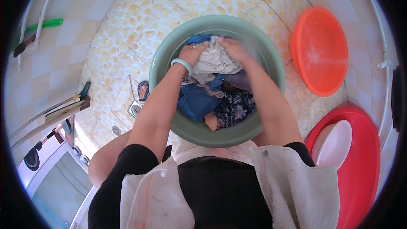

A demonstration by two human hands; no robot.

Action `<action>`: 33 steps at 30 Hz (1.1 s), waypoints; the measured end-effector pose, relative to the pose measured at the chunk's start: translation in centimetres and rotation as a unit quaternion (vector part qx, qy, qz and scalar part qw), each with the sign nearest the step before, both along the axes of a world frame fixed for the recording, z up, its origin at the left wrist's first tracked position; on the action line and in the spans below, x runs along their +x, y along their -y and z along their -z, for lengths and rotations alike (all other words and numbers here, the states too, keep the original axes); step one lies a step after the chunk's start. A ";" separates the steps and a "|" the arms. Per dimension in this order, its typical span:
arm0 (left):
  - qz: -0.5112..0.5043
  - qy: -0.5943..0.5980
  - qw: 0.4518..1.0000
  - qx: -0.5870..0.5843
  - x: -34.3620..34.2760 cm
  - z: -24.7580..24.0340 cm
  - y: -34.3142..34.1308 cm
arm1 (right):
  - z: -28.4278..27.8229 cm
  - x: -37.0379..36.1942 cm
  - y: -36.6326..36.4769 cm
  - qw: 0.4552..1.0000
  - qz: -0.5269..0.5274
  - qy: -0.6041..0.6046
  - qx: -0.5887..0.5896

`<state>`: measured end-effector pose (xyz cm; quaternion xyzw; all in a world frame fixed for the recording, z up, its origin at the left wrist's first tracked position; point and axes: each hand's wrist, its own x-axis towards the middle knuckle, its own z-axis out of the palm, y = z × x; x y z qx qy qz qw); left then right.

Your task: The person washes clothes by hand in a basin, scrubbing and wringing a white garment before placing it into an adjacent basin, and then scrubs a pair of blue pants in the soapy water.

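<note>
A large green basin [157, 55] stands before me, filled with clothes. My left hand [193, 54], with a pale bangle on its wrist, is closed on the left side of a crumpled cream cloth garment [216, 59]. On the garment's other side, my right hand [233, 49] grips it, slightly smeared by motion. Under and nearer than this garment lie a blue garment [197, 101] and a dark floral one [237, 108]. A purplish-grey cloth [239, 80] lies beside my right forearm. Most fingertips are hidden by the cloth.
An orange basin [320, 51] leans by the right wall. Below it, a red tub [366, 157] holds a pink basin [335, 144]. A floor drain [135, 109] lies left of the green basin. A green-handled brush [46, 24] hangs on the left wall's pipe.
</note>
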<state>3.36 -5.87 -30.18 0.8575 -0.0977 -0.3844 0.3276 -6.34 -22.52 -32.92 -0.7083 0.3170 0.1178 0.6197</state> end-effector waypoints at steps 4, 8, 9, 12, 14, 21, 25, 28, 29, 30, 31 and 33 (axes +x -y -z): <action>-0.230 -0.151 0.945 -0.176 0.1 -1.2 -3.8 | -5.6 -1.3 -0.2 0.966 0.230 0.029 0.118; -0.166 0.061 0.977 -0.120 -3.1 -2.1 -5.1 | -5.3 -5.0 0.0 0.936 0.239 0.090 0.241; -0.108 -0.024 0.991 -0.075 -3.7 -1.6 -6.4 | -4.8 -5.6 -0.8 0.979 0.164 0.089 0.086; 0.156 0.207 0.966 0.017 -8.1 0.1 -8.2 | -1.6 -7.7 -4.1 0.979 0.010 0.152 -0.138; 0.201 0.265 0.943 -0.027 -11.2 -0.9 -7.4 | -1.9 -8.3 -6.6 0.948 -0.022 0.198 -0.248; 0.206 0.196 0.957 0.051 -8.8 1.3 -6.3 | -1.3 -2.8 -7.7 0.840 -0.255 0.181 -0.444; 0.327 0.195 0.920 0.091 -5.6 3.2 -5.1 | -1.9 0.6 -6.1 0.914 -0.258 0.001 -0.313; 0.268 0.249 0.931 0.003 -3.6 6.4 -7.5 | -0.2 1.8 -6.8 0.940 -0.185 -0.029 -0.287; 0.297 0.349 0.889 0.006 -2.8 7.1 -8.6 | -0.3 2.7 -7.2 0.935 -0.200 -0.035 -0.289; 0.317 0.276 0.904 0.078 -2.2 6.7 -8.1 | -0.5 2.9 -6.9 0.931 -0.213 -0.045 -0.294; 0.222 0.249 0.942 0.031 -2.4 6.1 -7.0 | -0.6 2.6 -6.6 0.938 -0.179 -0.046 -0.293; 0.129 0.225 0.965 -0.022 -1.7 5.4 -6.9 | -1.8 2.3 -6.5 0.944 -0.135 -0.037 -0.299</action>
